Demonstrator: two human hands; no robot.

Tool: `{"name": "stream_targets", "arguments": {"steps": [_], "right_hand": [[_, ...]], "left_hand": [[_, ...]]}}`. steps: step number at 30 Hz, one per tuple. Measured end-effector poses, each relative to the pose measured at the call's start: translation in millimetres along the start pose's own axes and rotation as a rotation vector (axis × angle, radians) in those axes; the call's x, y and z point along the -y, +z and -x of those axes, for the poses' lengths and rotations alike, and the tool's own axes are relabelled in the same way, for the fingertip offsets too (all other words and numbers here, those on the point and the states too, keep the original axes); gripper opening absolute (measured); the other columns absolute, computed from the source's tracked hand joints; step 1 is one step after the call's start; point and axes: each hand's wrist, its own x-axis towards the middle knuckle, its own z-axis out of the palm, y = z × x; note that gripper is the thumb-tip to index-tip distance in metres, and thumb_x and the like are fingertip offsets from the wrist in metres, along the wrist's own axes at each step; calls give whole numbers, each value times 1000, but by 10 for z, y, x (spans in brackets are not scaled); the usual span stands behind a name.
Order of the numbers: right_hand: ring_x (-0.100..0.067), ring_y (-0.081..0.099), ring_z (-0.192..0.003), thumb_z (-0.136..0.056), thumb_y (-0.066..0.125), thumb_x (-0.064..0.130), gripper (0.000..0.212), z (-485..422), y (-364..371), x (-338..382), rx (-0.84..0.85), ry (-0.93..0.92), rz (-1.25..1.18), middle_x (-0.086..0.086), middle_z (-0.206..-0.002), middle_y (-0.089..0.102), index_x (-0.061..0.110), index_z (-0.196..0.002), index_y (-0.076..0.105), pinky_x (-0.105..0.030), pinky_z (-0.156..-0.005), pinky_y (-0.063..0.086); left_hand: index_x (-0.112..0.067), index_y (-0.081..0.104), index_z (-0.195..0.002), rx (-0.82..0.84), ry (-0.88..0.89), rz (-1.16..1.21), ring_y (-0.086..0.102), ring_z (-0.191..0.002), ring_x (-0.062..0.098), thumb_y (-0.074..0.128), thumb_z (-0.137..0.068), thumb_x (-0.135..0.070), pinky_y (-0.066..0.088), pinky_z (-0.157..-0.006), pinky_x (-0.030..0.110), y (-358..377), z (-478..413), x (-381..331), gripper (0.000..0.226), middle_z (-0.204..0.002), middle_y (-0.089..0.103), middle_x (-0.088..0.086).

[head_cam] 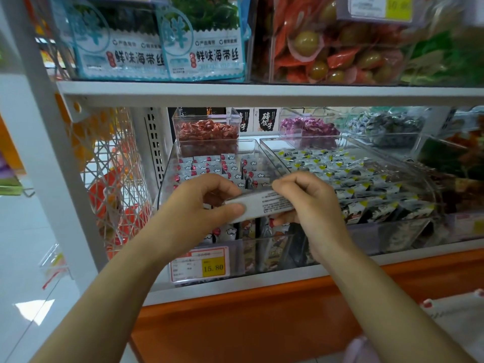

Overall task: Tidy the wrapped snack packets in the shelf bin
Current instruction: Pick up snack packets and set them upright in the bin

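A clear plastic shelf bin (167, 184) on the middle shelf holds rows of small white wrapped snack packets (209, 166) with red dots. Above its front part I hold a small stack of packets (264, 204), printed back side up. My left hand (199, 205) grips the stack's left end with thumb below and fingers on top. My right hand (306, 197) pinches its right end. More packets stand upright below my hands at the bin's front (262, 247).
A second clear bin (408, 163) to the right holds grey and yellow packets. Small bins of red (207, 132) and purple (311, 128) sweets stand behind. A price tag (200, 264) reads 15.80. Seaweed packs fill the upper shelf (262, 93). A white wire basket (115, 184) hangs left.
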Motion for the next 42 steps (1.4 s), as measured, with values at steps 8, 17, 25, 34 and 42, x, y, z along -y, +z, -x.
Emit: {"name": "stream_targets", "arguments": {"steps": [8,17,25,34,42], "right_hand": [[-23,66,-52,-91,58,19,26,-61,-129,-5,64,49,-44,-3,-67,71,10,-70,70,-30,-45,57],[-7,66,-70,-89,59,9,14,-156,-100,-7,99,-131,-21,10,-78,70,17,-98,67,-21,-59,56],[-2,65,-61,-91,59,15,38,-330,-158,-99,-271,-63,20,1,-85,64,-1,-125,51,-18,-65,56],[-2,64,-57,-91,59,17,36,-363,-145,-131,-290,-74,75,5,-76,61,-3,-120,52,-21,-66,56],[-19,67,-77,-89,61,20,19,-344,-104,-112,-246,-145,245,-10,-90,65,9,-105,57,-37,-77,55]], "left_hand": [[-27,64,-90,-21,1,23,61,-65,-4,63,-85,-18,43,-50,7,-1,-7,35,11,-86,65,-4],[-22,67,-96,-277,-25,100,67,-81,17,52,-93,-23,57,-76,37,102,-162,42,15,-86,69,-6],[-7,56,-124,-103,88,-514,48,-118,25,45,-96,-15,36,-95,28,237,-464,227,31,-129,54,7],[-25,41,-138,298,13,-970,17,-141,12,24,-99,-37,6,-111,59,387,-707,384,45,-150,31,-9],[-21,58,-108,205,60,-911,41,-110,13,43,-91,-45,22,-108,47,269,-460,305,33,-101,46,-9]]}}
